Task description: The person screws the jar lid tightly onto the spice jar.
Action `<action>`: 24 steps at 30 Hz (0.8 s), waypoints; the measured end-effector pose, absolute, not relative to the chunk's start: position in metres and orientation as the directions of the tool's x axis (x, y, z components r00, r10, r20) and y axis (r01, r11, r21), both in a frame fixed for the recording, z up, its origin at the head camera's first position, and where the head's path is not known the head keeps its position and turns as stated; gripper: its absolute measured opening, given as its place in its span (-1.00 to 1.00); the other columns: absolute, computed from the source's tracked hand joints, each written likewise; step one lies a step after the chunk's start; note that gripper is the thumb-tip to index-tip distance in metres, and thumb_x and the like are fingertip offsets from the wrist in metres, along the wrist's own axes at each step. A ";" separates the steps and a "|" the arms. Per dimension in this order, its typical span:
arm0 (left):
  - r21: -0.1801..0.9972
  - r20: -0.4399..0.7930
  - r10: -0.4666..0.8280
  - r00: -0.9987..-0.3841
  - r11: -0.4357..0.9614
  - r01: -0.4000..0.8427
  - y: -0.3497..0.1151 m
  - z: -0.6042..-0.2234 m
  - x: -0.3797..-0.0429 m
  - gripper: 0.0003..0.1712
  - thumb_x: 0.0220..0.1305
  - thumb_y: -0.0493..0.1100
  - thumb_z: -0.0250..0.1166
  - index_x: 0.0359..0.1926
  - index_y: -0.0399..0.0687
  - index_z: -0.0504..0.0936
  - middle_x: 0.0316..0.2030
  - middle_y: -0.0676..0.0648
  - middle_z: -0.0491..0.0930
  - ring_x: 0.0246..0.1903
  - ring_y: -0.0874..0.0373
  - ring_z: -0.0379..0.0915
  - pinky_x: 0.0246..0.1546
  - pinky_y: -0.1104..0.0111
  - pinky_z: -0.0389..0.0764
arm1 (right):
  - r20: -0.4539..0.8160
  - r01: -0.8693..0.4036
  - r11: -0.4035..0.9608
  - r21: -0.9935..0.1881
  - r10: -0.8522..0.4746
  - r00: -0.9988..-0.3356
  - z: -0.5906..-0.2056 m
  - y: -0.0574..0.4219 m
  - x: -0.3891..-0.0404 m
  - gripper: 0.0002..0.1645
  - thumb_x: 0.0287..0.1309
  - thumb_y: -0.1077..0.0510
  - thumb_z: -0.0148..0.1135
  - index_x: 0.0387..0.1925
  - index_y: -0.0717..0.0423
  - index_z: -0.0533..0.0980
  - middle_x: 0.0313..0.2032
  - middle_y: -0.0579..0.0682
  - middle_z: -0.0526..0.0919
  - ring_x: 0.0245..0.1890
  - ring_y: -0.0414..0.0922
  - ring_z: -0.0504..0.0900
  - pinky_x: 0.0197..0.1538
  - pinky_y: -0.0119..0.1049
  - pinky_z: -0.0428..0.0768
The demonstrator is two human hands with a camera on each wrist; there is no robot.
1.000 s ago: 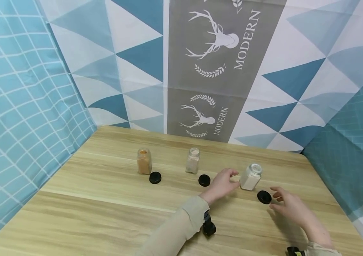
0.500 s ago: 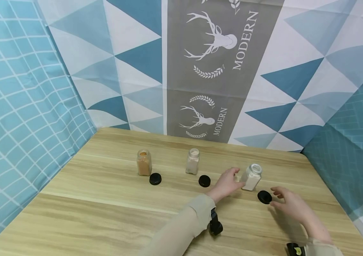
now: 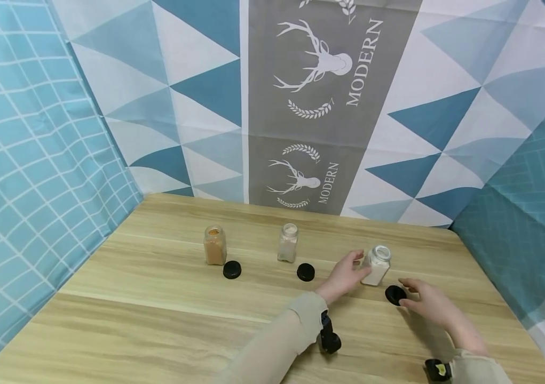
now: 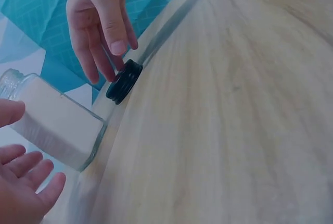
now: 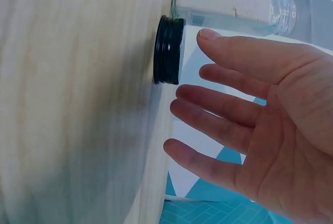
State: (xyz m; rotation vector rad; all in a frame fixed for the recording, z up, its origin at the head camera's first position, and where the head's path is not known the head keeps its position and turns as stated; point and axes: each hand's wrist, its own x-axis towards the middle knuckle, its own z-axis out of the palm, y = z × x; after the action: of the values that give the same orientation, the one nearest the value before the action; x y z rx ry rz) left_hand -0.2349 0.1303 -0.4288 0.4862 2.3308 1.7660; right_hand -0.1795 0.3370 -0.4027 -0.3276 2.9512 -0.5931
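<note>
On the right part of the wooden table stands an uncapped square glass jar (image 3: 376, 266) filled with white powder. The left hand (image 3: 346, 276) is at the jar's left side, thumb and fingers spread around it; the left wrist view shows its fingers (image 4: 34, 174) relaxed and not wrapped round the glass. A black round lid (image 3: 395, 295) lies on the table just right of the jar. The right hand (image 3: 428, 303) hovers close beside this lid, its fingers extended and loosely bent. In the right wrist view the thumb and fingertips are right by the lid (image 5: 169, 50), holding nothing.
Further left stand two more open jars, one with pale powder (image 3: 288, 244) and one with orange powder (image 3: 215, 246). Beside them lie a black lid (image 3: 306, 272) and another black lid (image 3: 232, 270). Patterned cloth (image 3: 310, 106) hangs behind the table (image 3: 157, 330).
The left hand has moved right, closer to the white-powder jar. The right hand has shifted slightly left, nearer to the lid beside it. Jars and lids stay in place.
</note>
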 end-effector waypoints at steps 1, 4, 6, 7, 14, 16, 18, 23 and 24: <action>0.961 0.056 0.364 -0.930 0.234 0.149 0.131 -0.429 -0.236 -0.40 0.23 -0.05 0.17 0.26 -0.08 0.28 0.19 -0.06 0.37 0.15 0.07 0.31 0.10 0.32 0.41 | -0.066 -0.189 0.897 -0.399 -0.233 -0.970 -0.403 0.337 -0.180 -0.33 0.05 0.09 0.25 0.10 0.45 0.32 0.02 0.41 0.44 -0.04 0.28 0.46 -0.10 0.13 0.48; 0.972 0.036 0.362 -0.932 0.204 0.117 0.132 -0.431 -0.238 -0.44 0.25 -0.03 0.15 0.25 -0.02 0.31 0.20 -0.01 0.36 0.18 0.09 0.27 0.14 0.30 0.37 | -0.046 -0.205 0.889 -0.409 -0.244 -0.969 -0.404 0.337 -0.182 -0.36 0.05 0.10 0.25 0.09 0.43 0.34 0.02 0.38 0.46 -0.06 0.26 0.49 -0.09 0.12 0.48; 0.978 0.023 0.364 -0.931 0.185 0.097 0.132 -0.433 -0.240 -0.46 0.25 -0.03 0.15 0.24 0.02 0.32 0.20 0.01 0.36 0.19 0.10 0.26 0.15 0.27 0.35 | -0.032 -0.218 0.885 -0.412 -0.253 -0.967 -0.404 0.336 -0.183 -0.38 0.04 0.12 0.26 0.08 0.41 0.36 0.00 0.36 0.48 -0.07 0.24 0.51 -0.09 0.11 0.49; 0.981 0.014 0.365 -0.931 0.176 0.084 0.132 -0.434 -0.240 -0.47 0.25 -0.03 0.15 0.23 0.04 0.33 0.20 0.03 0.36 0.18 0.11 0.27 0.16 0.27 0.35 | -0.029 -0.221 0.882 -0.416 -0.256 -0.966 -0.404 0.335 -0.184 -0.39 0.04 0.12 0.26 0.08 0.40 0.37 0.00 0.34 0.49 -0.08 0.22 0.51 -0.09 0.11 0.49; 0.996 -0.001 0.401 -0.916 0.086 0.037 0.132 -0.441 -0.244 -0.50 0.29 -0.05 0.11 0.23 0.00 0.33 0.15 0.00 0.40 0.13 0.11 0.33 0.11 0.31 0.40 | -0.023 -0.251 0.855 -0.455 -0.292 -0.956 -0.405 0.332 -0.194 -0.45 0.02 0.16 0.28 0.02 0.41 0.41 -0.08 0.34 0.53 -0.15 0.18 0.55 -0.12 0.05 0.52; 0.997 -0.006 0.406 -0.914 0.073 0.026 0.132 -0.442 -0.244 -0.50 0.29 -0.05 0.10 0.23 -0.01 0.33 0.14 0.01 0.41 0.13 0.12 0.33 0.11 0.33 0.40 | -0.022 -0.252 0.849 -0.464 -0.296 -0.955 -0.405 0.333 -0.195 -0.47 0.00 0.19 0.29 0.00 0.41 0.42 -0.11 0.33 0.54 -0.16 0.16 0.56 -0.13 0.03 0.53; 0.997 -0.013 0.406 -0.914 0.075 0.019 0.133 -0.444 -0.244 -0.48 0.29 -0.05 0.10 0.24 -0.02 0.31 0.15 0.01 0.40 0.14 0.12 0.32 0.13 0.32 0.38 | -0.022 -0.256 0.842 -0.474 -0.302 -0.953 -0.406 0.334 -0.195 -0.48 -0.02 0.22 0.30 -0.02 0.42 0.43 -0.13 0.32 0.55 -0.17 0.15 0.56 -0.14 0.01 0.53; 0.998 -0.027 0.414 -0.910 0.069 0.001 0.134 -0.449 -0.245 -0.44 0.27 -0.07 0.13 0.27 -0.02 0.27 0.19 0.00 0.36 0.18 0.11 0.28 0.16 0.30 0.35 | -0.039 -0.241 0.844 -0.478 -0.294 -0.955 -0.405 0.333 -0.194 -0.50 -0.03 0.21 0.31 -0.05 0.40 0.44 -0.16 0.28 0.57 -0.18 0.13 0.56 -0.13 0.01 0.53; 0.998 -0.026 0.418 -0.908 0.066 0.002 0.134 -0.450 -0.245 -0.44 0.27 -0.07 0.13 0.28 -0.02 0.27 0.19 0.00 0.36 0.18 0.11 0.28 0.16 0.30 0.35 | -0.043 -0.235 0.848 -0.475 -0.289 -0.956 -0.405 0.333 -0.194 -0.50 -0.03 0.20 0.31 -0.05 0.39 0.45 -0.16 0.26 0.58 -0.18 0.12 0.56 -0.13 0.01 0.53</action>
State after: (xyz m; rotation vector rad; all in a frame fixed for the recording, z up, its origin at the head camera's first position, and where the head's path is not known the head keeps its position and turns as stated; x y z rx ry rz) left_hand -0.2446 0.1343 -0.4497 0.4217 2.0423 1.9109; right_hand -0.1940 0.3329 -0.4054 -0.4137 2.9108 -0.7270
